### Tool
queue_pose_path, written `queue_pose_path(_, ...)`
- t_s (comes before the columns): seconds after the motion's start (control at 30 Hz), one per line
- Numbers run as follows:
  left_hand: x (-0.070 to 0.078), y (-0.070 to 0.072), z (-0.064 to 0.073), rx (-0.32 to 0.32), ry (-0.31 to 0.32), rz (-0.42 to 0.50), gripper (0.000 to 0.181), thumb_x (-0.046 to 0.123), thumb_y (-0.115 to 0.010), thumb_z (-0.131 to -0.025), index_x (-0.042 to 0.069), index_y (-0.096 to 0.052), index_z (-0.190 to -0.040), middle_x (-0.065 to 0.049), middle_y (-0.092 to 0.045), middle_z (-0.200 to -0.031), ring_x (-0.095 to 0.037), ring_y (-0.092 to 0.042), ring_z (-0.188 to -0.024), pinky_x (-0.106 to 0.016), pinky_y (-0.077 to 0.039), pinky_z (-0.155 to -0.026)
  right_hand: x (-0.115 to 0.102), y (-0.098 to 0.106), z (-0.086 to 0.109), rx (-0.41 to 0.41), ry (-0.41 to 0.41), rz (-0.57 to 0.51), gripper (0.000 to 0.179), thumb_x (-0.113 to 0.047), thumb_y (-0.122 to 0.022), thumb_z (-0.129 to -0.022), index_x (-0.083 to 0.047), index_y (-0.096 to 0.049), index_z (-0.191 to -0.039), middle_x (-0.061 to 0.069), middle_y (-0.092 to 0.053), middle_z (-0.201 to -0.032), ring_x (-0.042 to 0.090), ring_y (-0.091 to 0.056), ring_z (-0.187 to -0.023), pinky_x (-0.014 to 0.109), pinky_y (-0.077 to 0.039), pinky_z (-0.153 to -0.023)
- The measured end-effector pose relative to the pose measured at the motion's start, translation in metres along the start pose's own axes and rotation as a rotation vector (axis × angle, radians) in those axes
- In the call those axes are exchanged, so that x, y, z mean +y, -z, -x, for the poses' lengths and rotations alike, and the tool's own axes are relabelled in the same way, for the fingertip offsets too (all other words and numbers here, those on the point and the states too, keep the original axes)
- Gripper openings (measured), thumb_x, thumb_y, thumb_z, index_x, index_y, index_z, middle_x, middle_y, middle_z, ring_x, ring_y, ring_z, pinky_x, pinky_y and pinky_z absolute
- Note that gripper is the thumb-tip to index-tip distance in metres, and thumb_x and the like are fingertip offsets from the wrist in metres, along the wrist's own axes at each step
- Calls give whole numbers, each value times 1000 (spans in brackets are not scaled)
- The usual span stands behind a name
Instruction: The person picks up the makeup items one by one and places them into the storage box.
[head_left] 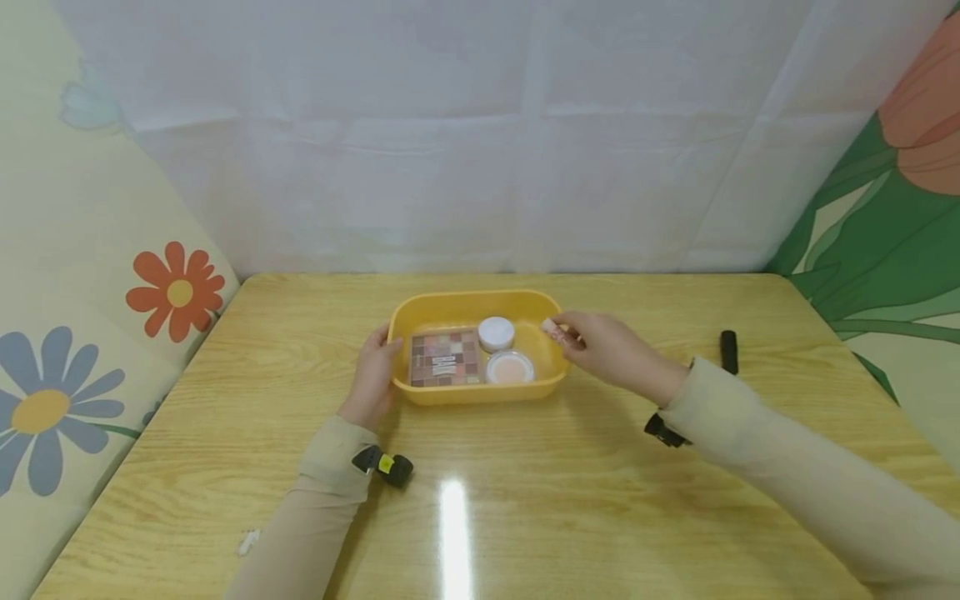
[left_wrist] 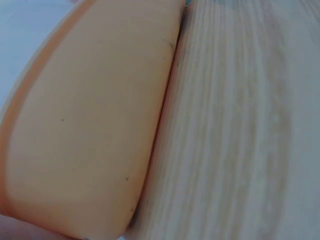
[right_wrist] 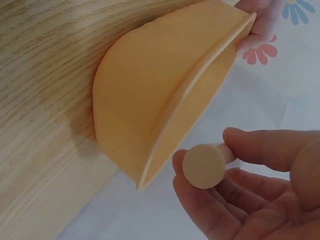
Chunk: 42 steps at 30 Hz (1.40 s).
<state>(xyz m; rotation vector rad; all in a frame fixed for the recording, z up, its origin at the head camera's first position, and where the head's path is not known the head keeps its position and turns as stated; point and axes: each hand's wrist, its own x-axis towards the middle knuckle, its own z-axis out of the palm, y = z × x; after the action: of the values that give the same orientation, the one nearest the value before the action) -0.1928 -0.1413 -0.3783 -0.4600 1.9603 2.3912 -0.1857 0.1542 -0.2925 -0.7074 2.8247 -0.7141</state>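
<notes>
A yellow plastic bin (head_left: 480, 393) sits on the wooden table. My left hand (head_left: 372, 375) grips its left end, thumb over the rim; the other fingers are mostly hidden behind the wall. Inside lie an eyeshadow palette (head_left: 444, 360), a white-lidded round jar (head_left: 497, 333) and a round compact (head_left: 510, 367) with a pale pink middle. At the right end, my right hand (head_left: 600, 346) pinches a small white and pink tube (head_left: 553, 330) between thumb and fingers, right by the rim. From the right wrist, the tube's flat round end (right_wrist: 204, 166) faces the camera.
A short black cylinder (head_left: 729, 352) lies on the table to the right. Near the left forearm is a small white object (head_left: 248, 542). A white cloth (head_left: 480, 167) hangs behind the table's back edge, with flower-printed panels at both sides.
</notes>
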Motion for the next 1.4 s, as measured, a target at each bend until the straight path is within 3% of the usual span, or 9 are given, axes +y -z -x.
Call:
queue_pose_path(0.3,1,0,-1,10,15,-13,48,6,-35,-103,-2,-26,-150,-15,-27,-155,-26,-26,-141,-37,-25,-116,-5,-1,-5,-23,-12,13,36,-3,-58,-94,10,-54,-128,16,-66,-96,19,-59,-74,31,-53,-64)
queue_pose_path(0.7,0,0,-2,12,13,-7,48,5,-35,-102,-3,-27,-149,-16,-28,-155,-27,-27,-141,-37,-26,-116,-11,-5,-13,-30,55,63,29,4,-60,-90,9,-58,-118,6,-57,-76,18,-47,-66,31,-44,-59)
queue_pose_path(0.97,0,1,-1,11,31,-23,48,7,-35,-103,-1,-27,-150,-15,-27,-155,-26,-26,-142,-38,-25,-117,-18,-9,-17,-51,65,110,37,4,-62,-88,10,-56,-124,12,-65,-90,22,-61,-79,35,-54,-70)
queue_pose_path(1.23,0,0,0,20,33,-26,47,7,-35,-103,0,-28,-150,-14,-27,-156,-26,-26,-142,-37,-25,-117,-23,-12,-19,-62,128,138,28,7,-63,-88,8,-59,-115,16,-67,-99,30,-65,-91,38,-56,-78)
queue_pose_path(1.4,1,0,0,20,25,-23,47,7,-35,-103,-1,-28,-149,-15,-28,-155,-26,-26,-142,-37,-25,-117,-28,-12,-21,-69,144,145,25,5,-61,-90,5,-59,-115,15,-67,-102,26,-64,-89,37,-56,-77)
